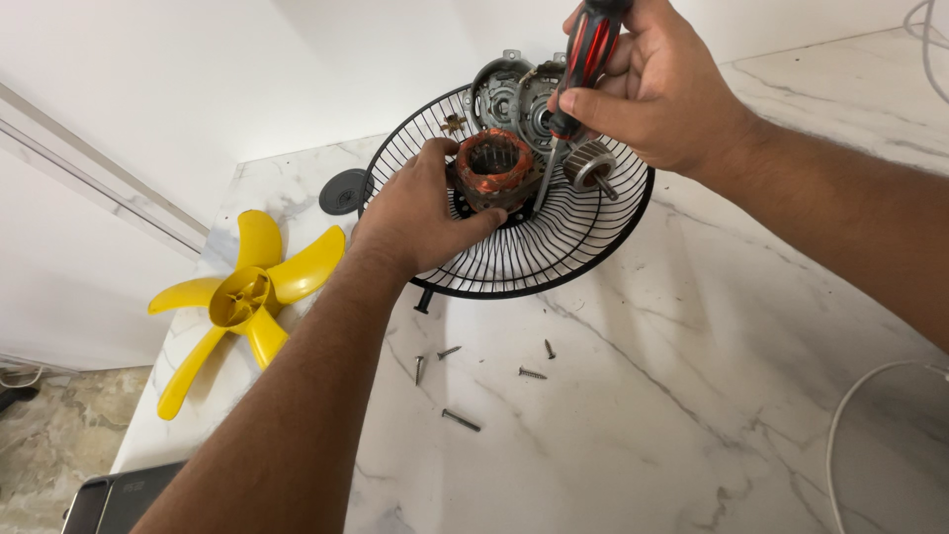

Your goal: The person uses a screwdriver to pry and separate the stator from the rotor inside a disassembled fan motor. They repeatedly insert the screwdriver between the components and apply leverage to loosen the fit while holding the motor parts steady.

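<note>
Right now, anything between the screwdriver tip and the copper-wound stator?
Nothing visible. The right hand holds the red-and-black-handled screwdriver, its shaft running down to the copper-wound stator, which the left hand grips on the black wire fan grille.

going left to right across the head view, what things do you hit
yellow fan blade → grey round cap → left hand → copper-wound stator → screwdriver → right hand → white cable
</note>
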